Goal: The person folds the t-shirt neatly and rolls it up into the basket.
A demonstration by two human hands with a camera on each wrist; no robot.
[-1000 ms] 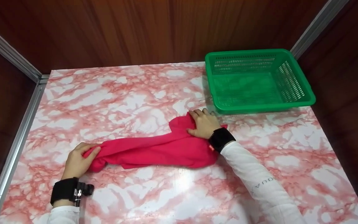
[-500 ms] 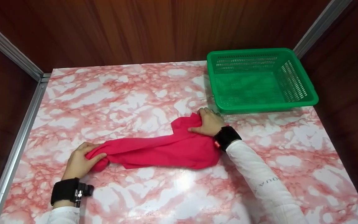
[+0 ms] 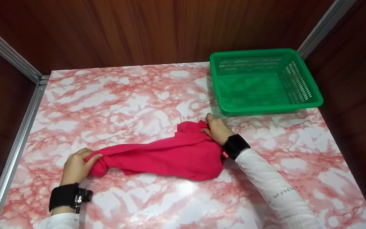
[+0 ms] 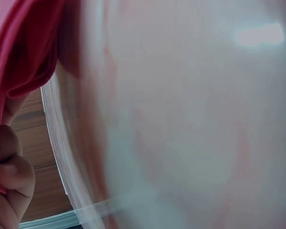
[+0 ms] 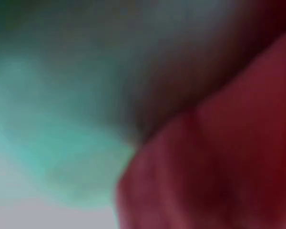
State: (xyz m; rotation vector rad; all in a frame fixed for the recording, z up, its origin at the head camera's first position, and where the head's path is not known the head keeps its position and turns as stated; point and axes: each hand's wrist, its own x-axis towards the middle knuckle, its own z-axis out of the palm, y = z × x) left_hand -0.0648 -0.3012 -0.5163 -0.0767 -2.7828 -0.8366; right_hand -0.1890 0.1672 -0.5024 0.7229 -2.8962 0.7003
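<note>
A red garment (image 3: pixel 170 156), folded lengthwise and creased, stretches between both hands on the table. Its kind is hard to tell; a small flap sticks out at its upper right, and a small bright tag shows by the right wrist. At its narrow, bunched left end, my left hand (image 3: pixel 76 167) grips the fabric with the thumb on top; in the left wrist view curled fingers (image 4: pixel 12 176) hold the cloth's edge. My right hand (image 3: pixel 218 128) pinches the upper right corner between thumb and fingers. Dark, blurred red fabric (image 5: pixel 219 176) fills much of the right wrist view.
A green plastic basket (image 3: pixel 270 109) with slotted sides stands at the back right, just beyond my right hand. The table (image 3: pixel 106 92) has a red and white marbled top. Dark wood panels (image 3: pixel 132 31) rise behind it and at both sides.
My right hand has shifted slightly right and toward me, its fingers closing from a flatter lie into a pinch. The garment's right part has been drawn a little nearer. My left hand keeps its grip.
</note>
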